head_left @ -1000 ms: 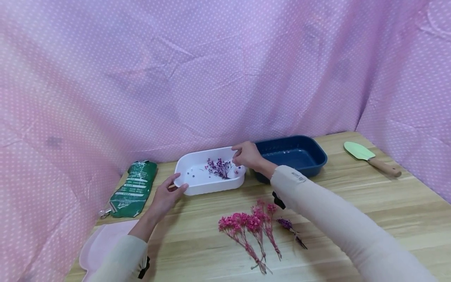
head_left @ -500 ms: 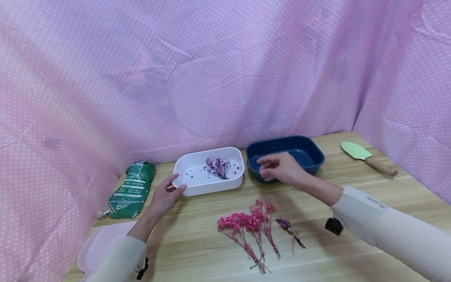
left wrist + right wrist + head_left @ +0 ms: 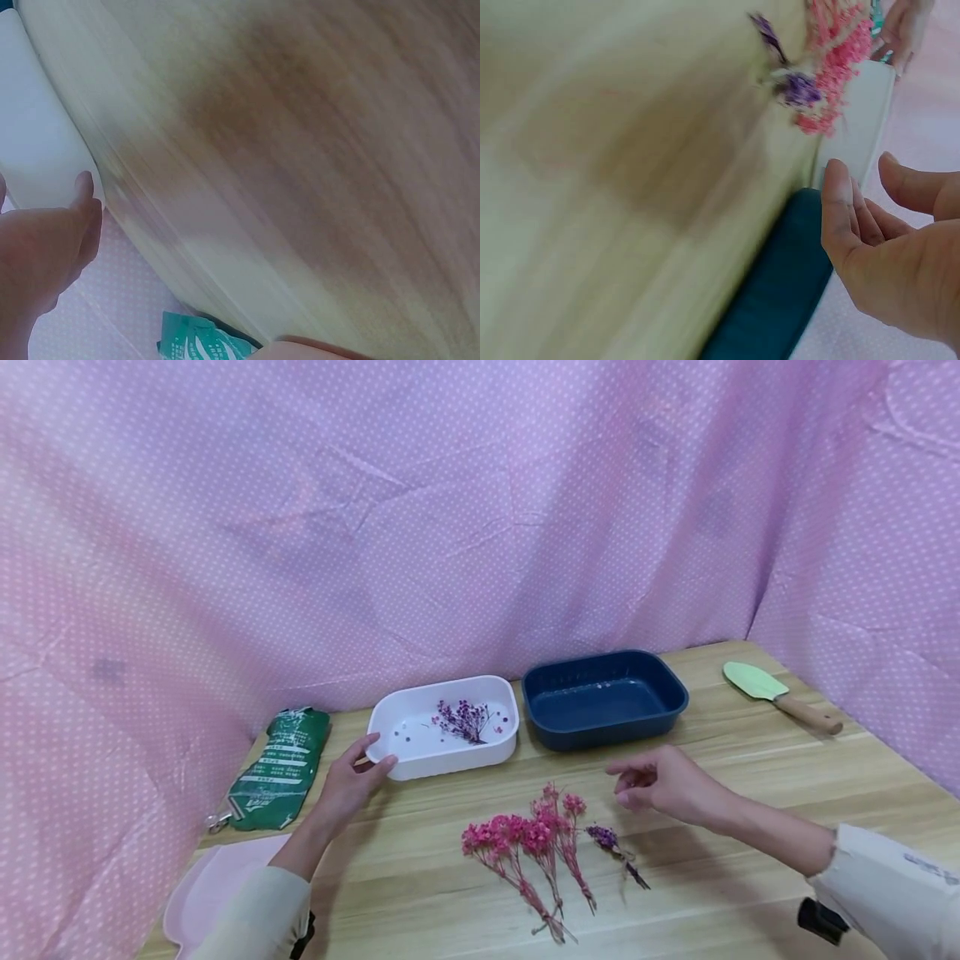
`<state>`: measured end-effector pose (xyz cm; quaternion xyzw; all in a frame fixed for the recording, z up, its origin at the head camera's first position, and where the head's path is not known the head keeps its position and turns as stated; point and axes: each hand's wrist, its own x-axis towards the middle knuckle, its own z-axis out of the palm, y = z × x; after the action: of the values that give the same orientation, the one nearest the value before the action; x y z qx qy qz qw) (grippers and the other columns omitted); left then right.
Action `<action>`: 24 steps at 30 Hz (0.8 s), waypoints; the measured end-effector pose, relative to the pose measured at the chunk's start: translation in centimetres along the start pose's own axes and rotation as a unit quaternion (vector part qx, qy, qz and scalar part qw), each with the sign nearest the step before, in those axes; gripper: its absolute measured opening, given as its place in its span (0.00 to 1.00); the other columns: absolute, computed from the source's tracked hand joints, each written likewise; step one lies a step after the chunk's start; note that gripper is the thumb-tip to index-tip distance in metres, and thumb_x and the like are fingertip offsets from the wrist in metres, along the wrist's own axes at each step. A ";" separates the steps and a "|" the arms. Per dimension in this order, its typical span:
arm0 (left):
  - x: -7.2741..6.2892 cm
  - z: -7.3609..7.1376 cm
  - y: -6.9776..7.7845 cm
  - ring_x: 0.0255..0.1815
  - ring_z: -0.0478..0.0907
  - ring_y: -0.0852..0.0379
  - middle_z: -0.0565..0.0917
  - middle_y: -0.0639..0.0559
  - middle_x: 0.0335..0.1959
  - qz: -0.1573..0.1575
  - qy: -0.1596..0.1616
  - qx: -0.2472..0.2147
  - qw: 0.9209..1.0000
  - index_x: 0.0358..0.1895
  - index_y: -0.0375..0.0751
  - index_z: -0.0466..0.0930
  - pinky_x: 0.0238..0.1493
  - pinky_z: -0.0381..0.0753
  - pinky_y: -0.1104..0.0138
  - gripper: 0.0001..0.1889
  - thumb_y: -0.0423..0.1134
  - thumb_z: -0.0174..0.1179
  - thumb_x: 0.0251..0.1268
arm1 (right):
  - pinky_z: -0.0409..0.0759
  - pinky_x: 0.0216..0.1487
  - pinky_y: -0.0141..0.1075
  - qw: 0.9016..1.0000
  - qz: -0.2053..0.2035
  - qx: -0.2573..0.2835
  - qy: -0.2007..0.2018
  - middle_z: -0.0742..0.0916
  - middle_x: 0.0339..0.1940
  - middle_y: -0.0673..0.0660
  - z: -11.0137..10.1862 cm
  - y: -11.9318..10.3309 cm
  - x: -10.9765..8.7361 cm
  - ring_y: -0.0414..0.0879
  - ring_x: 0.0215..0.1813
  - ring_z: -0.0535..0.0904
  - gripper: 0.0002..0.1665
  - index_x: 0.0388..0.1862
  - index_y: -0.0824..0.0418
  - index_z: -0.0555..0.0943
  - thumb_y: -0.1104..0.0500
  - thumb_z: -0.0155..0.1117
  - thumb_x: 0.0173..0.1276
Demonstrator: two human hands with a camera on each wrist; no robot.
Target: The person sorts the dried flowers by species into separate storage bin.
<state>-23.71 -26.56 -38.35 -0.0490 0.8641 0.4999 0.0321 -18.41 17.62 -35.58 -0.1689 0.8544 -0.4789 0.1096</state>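
Note:
My left hand (image 3: 352,785) grips the near left corner of a white tub (image 3: 450,767), thumb on its front wall and fingers at the left rim. Inside that tub lies a sprig of purple dried flowers (image 3: 465,720) among small loose bits. In the head view, my right hand (image 3: 671,783) holds nothing, its fingers loosely bent above the table in front of a dark blue tub (image 3: 611,731). Left of this hand lie several bunches of pink dried flowers (image 3: 517,833), and a small purple bunch (image 3: 603,837) is closest to it. The right wrist view shows thumb and fingers apart.
A green printed bag (image 3: 281,768) lies at the left, with a pale pink flat piece (image 3: 221,881) in front of it. Far right on the wooden table (image 3: 757,760) is a trowel (image 3: 757,681) with a light green blade. A pink dotted cloth (image 3: 480,527) hangs behind.
My right hand has left the white tub, passed in front of the blue tub and moved right and toward me. The left hand stays at the white tub's corner.

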 end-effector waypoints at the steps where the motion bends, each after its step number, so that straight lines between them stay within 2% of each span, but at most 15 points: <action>1: 0.0 0.0 0.0 0.66 0.66 0.42 0.59 0.39 0.72 -0.001 0.001 -0.001 1.000 0.75 0.47 0.55 0.64 0.70 0.54 0.36 0.50 0.58 0.68 | 0.81 0.32 0.31 1.000 0.001 -0.004 -0.005 0.86 0.32 0.56 0.0 0.3 -0.3 0.45 0.33 0.79 0.22 0.53 0.77 0.78 0.70 0.67 0.59; 5: 0.1 0.0 -0.1 0.65 0.66 0.42 0.60 0.39 0.72 0.001 0.002 0.001 1.000 0.75 0.47 0.55 0.63 0.71 0.54 0.36 0.51 0.59 0.68 | 0.80 0.32 0.31 0.999 0.012 0.006 -0.031 0.86 0.31 0.55 0.1 1.3 -1.3 0.45 0.34 0.79 0.24 0.52 0.79 0.78 0.67 0.70 0.58; 9: 0.0 0.0 -0.1 0.65 0.67 0.43 0.60 0.39 0.72 0.002 -0.003 0.001 1.000 0.75 0.47 0.55 0.63 0.72 0.55 0.38 0.54 0.59 0.66 | 0.82 0.31 0.34 0.996 0.049 0.045 -0.052 0.86 0.33 0.57 0.5 1.8 -1.8 0.47 0.34 0.79 0.27 0.53 0.79 0.77 0.67 0.72 0.56; 12: -0.1 -0.1 -0.1 0.65 0.67 0.43 0.61 0.38 0.71 0.005 -0.006 0.001 1.000 0.75 0.46 0.54 0.62 0.72 0.56 0.39 0.55 0.59 0.66 | 0.80 0.29 0.32 0.995 0.064 0.049 -0.066 0.86 0.31 0.56 1.1 2.1 -2.0 0.45 0.32 0.78 0.28 0.51 0.79 0.78 0.66 0.74 0.54; 14: -0.1 -0.2 0.0 0.65 0.67 0.43 0.61 0.38 0.71 0.007 -0.008 0.002 1.000 0.75 0.45 0.54 0.62 0.72 0.57 0.40 0.55 0.59 0.66 | 0.77 0.28 0.31 0.996 0.050 0.031 -0.072 0.85 0.28 0.54 1.7 2.2 -2.1 0.44 0.29 0.77 0.26 0.48 0.78 0.80 0.65 0.75 0.53; 17: -0.1 -0.2 0.0 0.65 0.67 0.43 0.61 0.39 0.71 0.005 -0.007 0.003 1.000 0.75 0.46 0.54 0.63 0.72 0.57 0.40 0.56 0.59 0.65 | 0.73 0.28 0.29 0.997 0.011 -0.032 -0.063 0.81 0.22 0.49 2.5 2.1 -2.1 0.39 0.26 0.73 0.20 0.41 0.69 0.84 0.60 0.78 0.50; 20: 0.0 -0.2 0.0 0.65 0.67 0.43 0.61 0.38 0.71 0.006 -0.008 0.002 1.000 0.75 0.46 0.54 0.63 0.72 0.56 0.40 0.56 0.59 0.65 | 0.70 0.28 0.29 0.994 -0.018 -0.100 -0.047 0.78 0.20 0.46 3.4 1.9 -2.1 0.36 0.25 0.70 0.17 0.36 0.63 0.85 0.57 0.79 0.48; 24: 0.0 -0.1 0.0 0.65 0.67 0.43 0.61 0.38 0.71 0.007 -0.008 0.002 1.000 0.75 0.45 0.54 0.63 0.72 0.56 0.40 0.55 0.59 0.65 | 0.67 0.26 0.30 0.987 -0.029 -0.149 -0.043 0.75 0.20 0.45 4.3 1.4 -2.2 0.37 0.26 0.67 0.15 0.33 0.59 0.85 0.57 0.79 0.47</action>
<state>-23.68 -26.70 -38.30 -0.0388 0.8653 0.4985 0.0356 -15.15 15.76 -38.93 -0.2282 0.9056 -0.3415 0.1055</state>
